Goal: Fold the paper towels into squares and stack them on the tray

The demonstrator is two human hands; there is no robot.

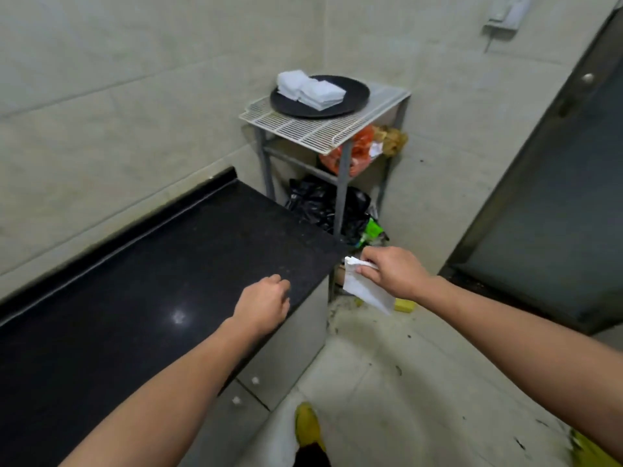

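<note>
A round black tray (350, 96) sits on a white wire rack in the corner and carries two stacks of folded white paper towels (312, 90). My right hand (392, 271) pinches a folded white paper towel (365, 289) in the air just past the end of the black countertop (151, 257), well below the tray. My left hand (264, 303) hovers over the counter's near right corner with its fingers curled in and nothing in it.
The wire rack (313, 126) rests on a grey metal stand. Under it are orange bags (357, 153) and a black rubbish bag (323, 203). A dark door (553, 197) stands at the right. The tiled floor (404, 382) is dirty, and my yellow shoe (308, 423) shows below.
</note>
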